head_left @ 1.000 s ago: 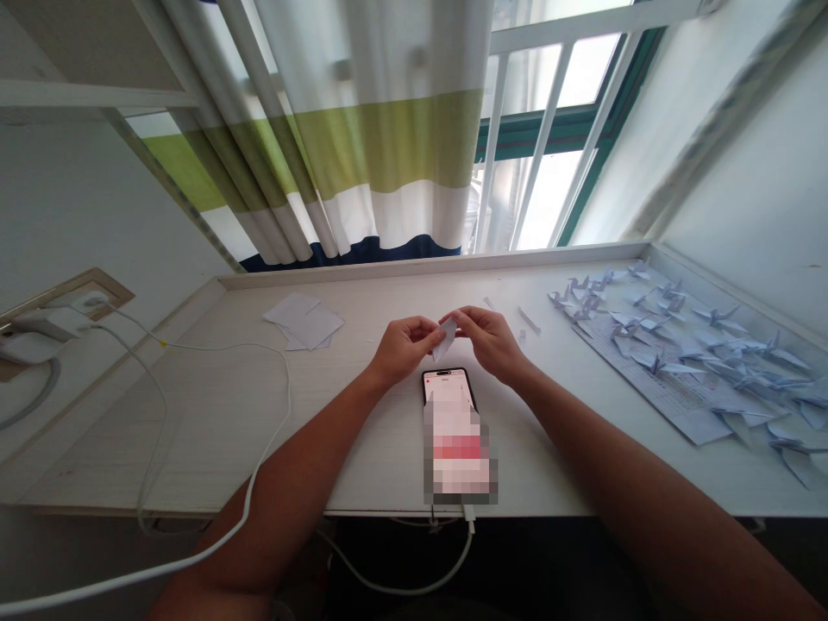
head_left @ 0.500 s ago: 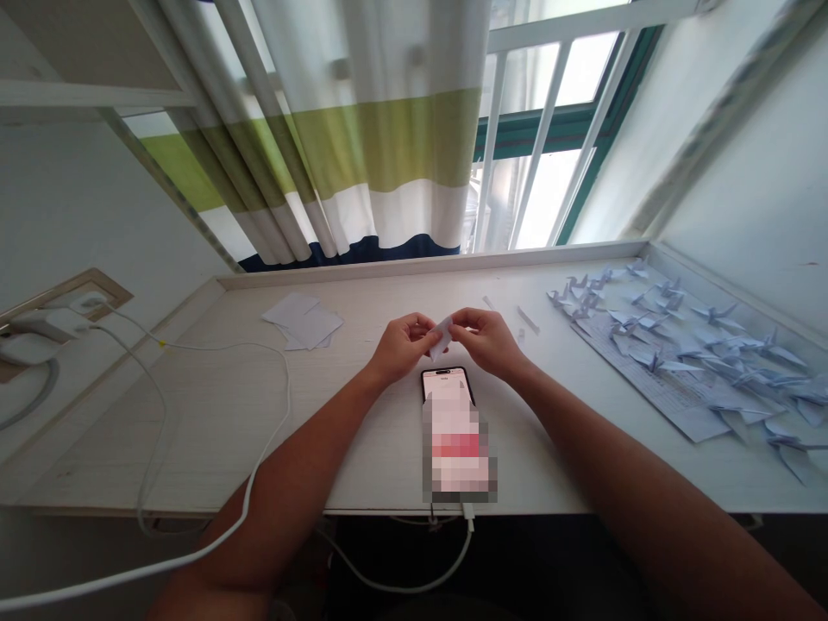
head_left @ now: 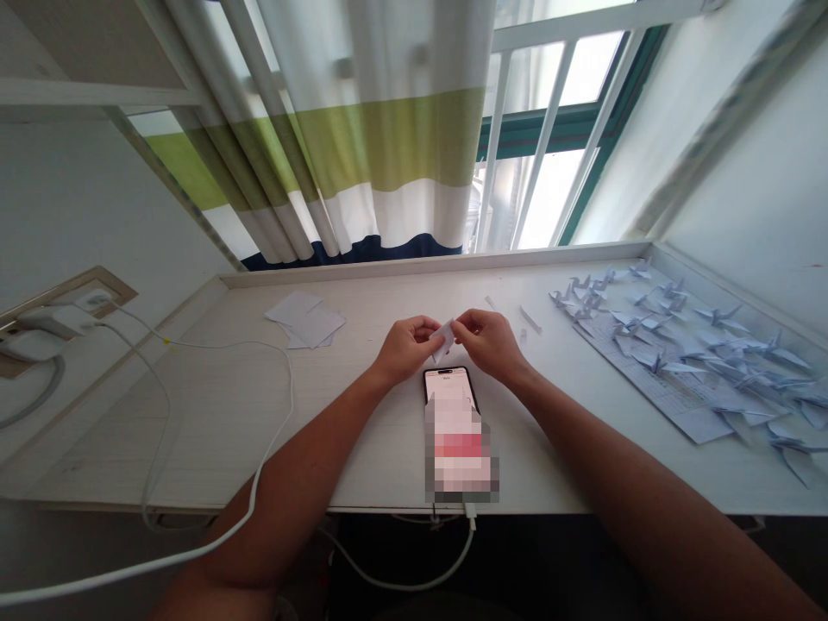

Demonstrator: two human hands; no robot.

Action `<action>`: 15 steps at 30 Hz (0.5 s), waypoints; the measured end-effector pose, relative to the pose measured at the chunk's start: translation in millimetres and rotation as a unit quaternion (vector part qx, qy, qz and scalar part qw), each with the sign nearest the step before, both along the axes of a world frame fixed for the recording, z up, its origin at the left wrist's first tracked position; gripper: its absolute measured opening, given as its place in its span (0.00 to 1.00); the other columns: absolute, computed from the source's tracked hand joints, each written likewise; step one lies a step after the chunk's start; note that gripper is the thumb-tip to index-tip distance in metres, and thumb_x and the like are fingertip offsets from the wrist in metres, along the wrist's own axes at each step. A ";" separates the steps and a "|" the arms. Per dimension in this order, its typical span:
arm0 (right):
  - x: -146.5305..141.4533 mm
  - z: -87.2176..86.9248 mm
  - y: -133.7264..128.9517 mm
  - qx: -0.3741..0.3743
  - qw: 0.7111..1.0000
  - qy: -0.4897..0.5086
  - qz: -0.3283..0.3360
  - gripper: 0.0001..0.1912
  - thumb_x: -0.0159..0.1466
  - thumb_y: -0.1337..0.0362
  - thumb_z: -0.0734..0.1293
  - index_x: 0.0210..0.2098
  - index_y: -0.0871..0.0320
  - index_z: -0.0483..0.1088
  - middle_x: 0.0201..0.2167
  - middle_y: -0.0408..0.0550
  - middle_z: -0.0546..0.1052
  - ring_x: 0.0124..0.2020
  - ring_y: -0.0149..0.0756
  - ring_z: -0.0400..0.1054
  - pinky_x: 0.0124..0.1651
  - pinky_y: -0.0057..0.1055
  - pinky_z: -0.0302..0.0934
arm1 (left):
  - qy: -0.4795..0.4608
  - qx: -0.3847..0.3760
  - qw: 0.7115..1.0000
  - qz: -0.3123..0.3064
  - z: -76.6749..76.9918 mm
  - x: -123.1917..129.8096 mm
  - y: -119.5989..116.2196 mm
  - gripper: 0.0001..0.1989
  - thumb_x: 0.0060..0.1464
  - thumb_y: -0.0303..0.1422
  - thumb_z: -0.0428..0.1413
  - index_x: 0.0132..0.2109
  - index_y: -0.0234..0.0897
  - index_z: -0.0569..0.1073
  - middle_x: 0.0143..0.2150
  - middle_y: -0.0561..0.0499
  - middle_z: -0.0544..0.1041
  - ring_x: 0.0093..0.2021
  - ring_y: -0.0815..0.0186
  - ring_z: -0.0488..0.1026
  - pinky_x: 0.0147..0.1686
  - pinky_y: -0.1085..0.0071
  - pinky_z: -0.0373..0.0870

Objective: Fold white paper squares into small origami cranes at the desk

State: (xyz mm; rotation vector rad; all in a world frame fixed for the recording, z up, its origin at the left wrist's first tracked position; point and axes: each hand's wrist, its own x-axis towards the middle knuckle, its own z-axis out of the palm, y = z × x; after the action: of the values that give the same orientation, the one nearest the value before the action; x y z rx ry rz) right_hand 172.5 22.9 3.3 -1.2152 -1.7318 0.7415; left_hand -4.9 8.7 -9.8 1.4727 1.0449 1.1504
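Note:
A small folded white paper [head_left: 444,342] is held up between both hands, just beyond the top of a phone [head_left: 456,431] that lies on the desk. My left hand [head_left: 410,347] pinches the paper's left side between thumb and fingers. At its upper right edge, my right hand [head_left: 484,338] has thumb and fingertips closed on the same paper. The finer folds are too small to make out.
Many folded paper cranes [head_left: 673,328] cover a printed sheet [head_left: 679,405] on the right. Loose white sheets [head_left: 307,321] lie left of the hands, paper strips [head_left: 530,318] to the right. A white cable [head_left: 291,379] crosses my left forearm; another plugs into the phone.
The paper has turned a little and shows more of its face. The fingers of my right hand have shifted slightly towards its top corner.

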 end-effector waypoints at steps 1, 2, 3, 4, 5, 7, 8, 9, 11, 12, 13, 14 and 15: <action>0.2 0.3 0.7 -0.011 0.999 0.038 0.023 0.12 0.63 0.59 0.67 0.28 0.59 0.76 0.27 0.50 0.80 0.30 0.40 0.74 0.36 0.36 0.67 | -0.023 -0.012 1.000 -0.001 1.1 -0.3 0.3 0.18 0.50 0.41 0.68 0.40 0.31 0.76 0.35 0.42 0.83 0.34 0.57 0.82 0.35 0.64 0.78; 0.6 0.9 1.3 -0.024 0.995 0.077 0.054 0.13 0.64 0.58 0.66 0.30 0.60 0.76 0.29 0.51 0.81 0.32 0.39 0.75 0.38 0.36 0.69 | -0.046 -0.023 0.999 -0.002 2.6 -0.7 0.4 0.19 0.49 0.41 0.68 0.40 0.31 0.76 0.35 0.42 0.83 0.33 0.57 0.82 0.35 0.64 0.78; 1.0 1.7 1.7 -0.037 0.989 0.112 0.090 0.14 0.65 0.56 0.66 0.33 0.60 0.77 0.31 0.51 0.81 0.34 0.39 0.75 0.41 0.37 0.70 | -0.066 -0.032 0.997 -0.005 4.4 -1.1 0.3 0.19 0.48 0.41 0.69 0.40 0.30 0.76 0.35 0.43 0.83 0.33 0.57 0.82 0.35 0.64 0.78; 1.6 2.7 1.8 -0.050 0.982 0.135 0.126 0.15 0.66 0.54 0.65 0.35 0.60 0.77 0.33 0.51 0.81 0.36 0.39 0.75 0.43 0.37 0.70 | -0.082 -0.039 0.996 -0.010 6.4 -1.5 0.0 0.20 0.47 0.41 0.69 0.41 0.30 0.76 0.35 0.43 0.83 0.33 0.57 0.82 0.36 0.64 0.78; 2.2 3.9 1.5 -0.060 0.975 0.146 0.156 0.16 0.66 0.53 0.66 0.36 0.60 0.78 0.35 0.51 0.81 0.38 0.40 0.75 0.45 0.38 0.70 | -0.095 -0.044 0.994 -0.017 8.3 -1.7 -0.6 0.20 0.47 0.41 0.70 0.41 0.30 0.77 0.34 0.43 0.83 0.33 0.58 0.82 0.36 0.64 0.78; 3.1 6.4 0.1 -0.073 0.969 0.150 0.185 0.18 0.65 0.50 0.68 0.38 0.60 0.78 0.36 0.51 0.81 0.39 0.40 0.76 0.46 0.39 0.70 | -0.112 -0.051 0.992 -0.033 11.3 -1.7 -1.9 0.21 0.47 0.41 0.70 0.41 0.30 0.76 0.34 0.44 0.83 0.34 0.58 0.83 0.37 0.63 0.78; 3.2 7.5 -0.9 -0.076 0.968 0.151 0.185 0.18 0.64 0.50 0.69 0.38 0.60 0.78 0.35 0.50 0.82 0.38 0.40 0.76 0.46 0.39 0.70 | -0.117 -0.053 0.991 -0.040 12.1 -1.4 -2.5 0.21 0.47 0.41 0.70 0.41 0.30 0.76 0.34 0.44 0.83 0.34 0.58 0.83 0.38 0.63 0.78; 3.1 8.3 -1.9 -0.077 0.968 0.154 0.181 0.19 0.63 0.49 0.70 0.38 0.60 0.78 0.34 0.50 0.82 0.37 0.40 0.76 0.45 0.38 0.70 | -0.122 -0.053 0.990 -0.045 12.5 -1.0 -3.1 0.21 0.46 0.42 0.70 0.40 0.30 0.76 0.34 0.44 0.83 0.33 0.58 0.82 0.38 0.63 0.78; 2.3 8.9 -3.4 -0.075 0.970 0.162 0.167 0.19 0.62 0.49 0.71 0.38 0.60 0.79 0.34 0.50 0.82 0.35 0.39 0.76 0.43 0.38 0.71 | -0.127 -0.051 0.989 -0.051 12.2 0.0 -3.6 0.22 0.45 0.42 0.71 0.40 0.31 0.75 0.34 0.45 0.83 0.32 0.59 0.82 0.38 0.62 0.79; 1.8 8.6 -3.6 -0.073 0.971 0.164 0.158 0.19 0.61 0.49 0.72 0.38 0.60 0.79 0.33 0.50 0.82 0.35 0.39 0.76 0.43 0.38 0.71 | -0.127 -0.050 0.989 -0.053 11.8 0.5 -3.7 0.22 0.45 0.42 0.71 0.40 0.31 0.75 0.34 0.46 0.83 0.32 0.60 0.82 0.38 0.61 0.79; 1.3 7.9 -3.5 -0.071 0.972 0.166 0.150 0.19 0.60 0.49 0.72 0.38 0.60 0.79 0.33 0.50 0.82 0.34 0.39 0.76 0.42 0.38 0.71 | -0.127 -0.050 0.989 -0.056 11.4 0.9 -3.6 0.22 0.45 0.42 0.71 0.40 0.31 0.75 0.34 0.46 0.83 0.32 0.61 0.82 0.39 0.61 0.79; 0.9 7.1 -3.1 -0.068 0.973 0.166 0.142 0.19 0.60 0.49 0.72 0.37 0.60 0.79 0.33 0.50 0.82 0.34 0.39 0.76 0.42 0.37 0.71 | -0.125 -0.049 0.989 -0.059 11.1 1.1 -3.5 0.22 0.45 0.42 0.71 0.41 0.31 0.75 0.34 0.45 0.83 0.32 0.61 0.82 0.39 0.61 0.79; 0.8 6.1 -2.5 -0.064 0.975 0.165 0.134 0.19 0.60 0.49 0.72 0.37 0.60 0.79 0.33 0.50 0.82 0.34 0.39 0.76 0.41 0.37 0.70 | -0.123 -0.050 0.989 -0.062 11.0 1.2 -3.3 0.22 0.46 0.42 0.70 0.42 0.31 0.75 0.35 0.45 0.83 0.32 0.61 0.82 0.40 0.62 0.78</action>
State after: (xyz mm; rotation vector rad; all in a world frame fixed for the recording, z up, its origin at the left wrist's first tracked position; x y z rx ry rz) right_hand 173.3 20.4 9.4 -0.8858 -1.6009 1.1617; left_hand -3.7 5.3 1.2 1.2626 0.8167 1.1408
